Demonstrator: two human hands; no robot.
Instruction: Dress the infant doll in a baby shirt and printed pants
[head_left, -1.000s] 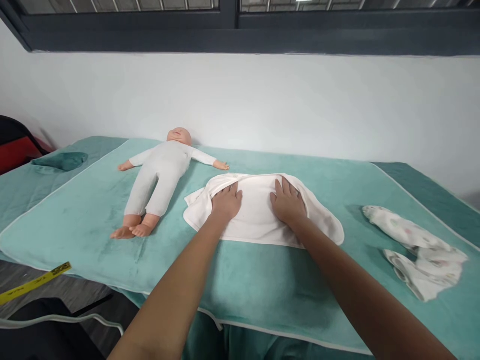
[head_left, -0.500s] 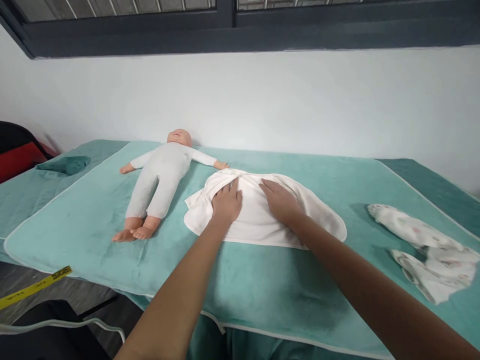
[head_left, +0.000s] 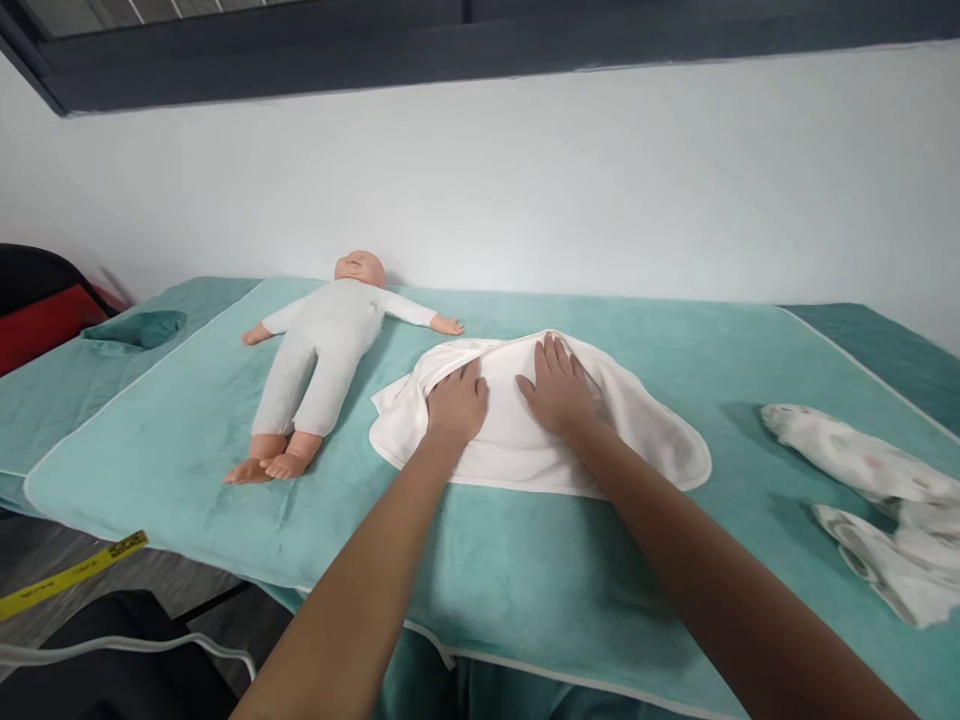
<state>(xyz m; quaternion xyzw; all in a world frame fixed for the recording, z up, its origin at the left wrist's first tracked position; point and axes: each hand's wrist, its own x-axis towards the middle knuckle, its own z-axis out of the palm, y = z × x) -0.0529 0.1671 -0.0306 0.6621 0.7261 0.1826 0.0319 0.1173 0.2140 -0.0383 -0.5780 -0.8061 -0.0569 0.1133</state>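
A white cloth (head_left: 510,460) with rounded corners and a thin edging lies folded on the green mat. My left hand (head_left: 456,405) rests on its left part, fingers stretched toward the fold at the far edge. On the right part lies my right hand (head_left: 559,385), flat with fingers spread and their tips close to the far edge. Neither hand grips the fabric. To the left of the cloth, a baby doll (head_left: 330,330) in a white bodysuit lies on its back with arms out, one hand near the cloth's far left edge.
A crumpled white printed garment (head_left: 862,455) lies on the mat at the right. The green mat (head_left: 150,430) covers the surface up to a white wall (head_left: 600,200). At the left are a red and black item (head_left: 45,325), a yellow strip (head_left: 75,575) and a pale cable (head_left: 135,645).
My right hand has slid forward and turned upright toward the cloth's far edge. My left hand stays nearly in place. The view has shifted slightly.
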